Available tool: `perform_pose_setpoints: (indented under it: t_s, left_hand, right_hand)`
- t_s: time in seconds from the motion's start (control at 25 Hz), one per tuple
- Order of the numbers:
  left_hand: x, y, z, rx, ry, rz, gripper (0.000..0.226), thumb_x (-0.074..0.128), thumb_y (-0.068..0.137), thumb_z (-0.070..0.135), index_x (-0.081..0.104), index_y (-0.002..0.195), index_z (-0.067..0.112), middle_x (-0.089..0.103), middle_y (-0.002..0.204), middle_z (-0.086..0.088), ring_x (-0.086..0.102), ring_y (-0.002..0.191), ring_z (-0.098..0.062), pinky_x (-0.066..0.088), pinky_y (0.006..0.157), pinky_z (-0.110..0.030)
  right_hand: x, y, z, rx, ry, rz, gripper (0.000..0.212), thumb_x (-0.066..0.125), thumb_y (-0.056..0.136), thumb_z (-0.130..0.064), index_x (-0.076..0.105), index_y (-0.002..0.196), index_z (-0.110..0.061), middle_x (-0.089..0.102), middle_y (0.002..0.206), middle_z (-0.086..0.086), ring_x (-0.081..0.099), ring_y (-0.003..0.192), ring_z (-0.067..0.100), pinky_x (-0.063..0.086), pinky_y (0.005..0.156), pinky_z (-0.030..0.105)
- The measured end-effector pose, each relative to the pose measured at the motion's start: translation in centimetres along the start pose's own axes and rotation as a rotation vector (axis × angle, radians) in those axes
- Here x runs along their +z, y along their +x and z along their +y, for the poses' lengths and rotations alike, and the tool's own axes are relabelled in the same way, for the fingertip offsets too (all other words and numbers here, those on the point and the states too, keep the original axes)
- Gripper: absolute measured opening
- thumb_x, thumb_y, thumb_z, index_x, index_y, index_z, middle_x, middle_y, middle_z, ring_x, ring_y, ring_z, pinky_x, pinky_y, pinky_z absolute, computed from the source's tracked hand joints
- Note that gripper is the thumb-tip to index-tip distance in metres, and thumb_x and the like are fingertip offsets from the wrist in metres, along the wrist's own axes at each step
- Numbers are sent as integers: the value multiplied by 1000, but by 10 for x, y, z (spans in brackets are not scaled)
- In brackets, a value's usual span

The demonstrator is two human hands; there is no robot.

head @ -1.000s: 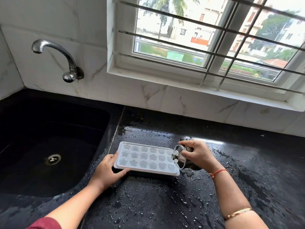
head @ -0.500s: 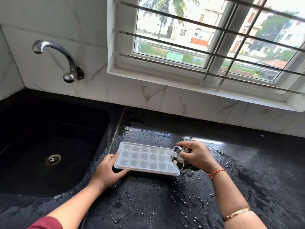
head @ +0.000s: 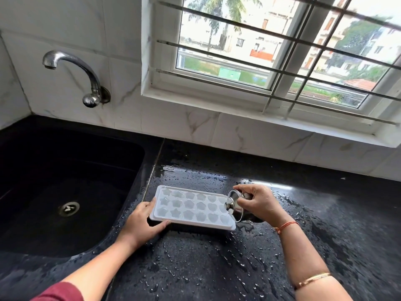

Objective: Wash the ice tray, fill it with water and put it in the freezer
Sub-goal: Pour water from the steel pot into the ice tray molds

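A white ice tray (head: 191,206) with star and heart shaped cells lies flat on the wet black counter (head: 217,268), just right of the sink. My left hand (head: 142,222) grips the tray's near left corner, thumb on the rim. My right hand (head: 258,203) holds a small lidded steel vessel (head: 235,206), tipped on its side over the tray's right end. The lid with its knob faces the tray. The vessel's body is mostly hidden by my fingers.
A black sink (head: 65,192) with a round drain (head: 69,208) fills the left. A steel tap (head: 73,71) sticks out of the marble wall above it, with no water running. A barred window (head: 282,51) is behind the counter. Water drops cover the counter.
Both hands, the tray and the vessel stay almost where they were; the vessel has only shifted slightly over the tray's right end.
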State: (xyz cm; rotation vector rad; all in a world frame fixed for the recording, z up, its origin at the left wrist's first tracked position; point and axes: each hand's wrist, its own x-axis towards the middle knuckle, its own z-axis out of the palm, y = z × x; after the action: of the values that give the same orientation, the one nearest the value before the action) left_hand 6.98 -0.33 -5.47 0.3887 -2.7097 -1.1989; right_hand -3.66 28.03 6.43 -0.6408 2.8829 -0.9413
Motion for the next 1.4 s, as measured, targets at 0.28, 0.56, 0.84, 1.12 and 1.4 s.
perform_pose_setpoints:
  t_s: [0.28,0.56,0.84,1.12,1.4]
  left_hand:
    - [2,2,-2,-8,10,-5,111,42,44,78,38,140,23,51,119,0,53,113,-18,37,94,-24]
    - [2,2,-2,-6,8,1,112,42,43,78,39,140,21,51,121,0,52,114,-18,37,96,-24]
    - [2,2,-3,-5,12,2,111,42,45,78,39,140,22,51,120,0,53,113,-18,38,96,-25]
    - [2,1,-2,-3,5,1,110,43,44,78,38,140,23,51,119,1,53,112,-17,39,96,-26]
    - [2,0,-2,-9,4,8,104,53,50,73,39,140,22,51,120,-1,54,112,-19,39,95,-26]
  right_hand:
    - [0,-1,4,-26,-12,21,39,63,74,-19,67,113,-19,51,51,-32,49,58,-17,23,79,34]
    - [-1,-6,2,5,8,9,38,64,74,-19,68,112,-19,55,50,-27,51,51,-4,47,84,40]
    - [-3,-7,3,6,43,7,36,63,75,-15,67,111,-17,46,56,-5,45,56,13,56,67,49]
    - [-3,-11,1,86,244,100,16,65,79,-7,71,90,-18,56,59,4,45,53,3,42,49,17]
    - [7,-12,21,340,656,402,16,61,81,-5,63,66,-10,68,86,11,59,70,23,53,56,30]
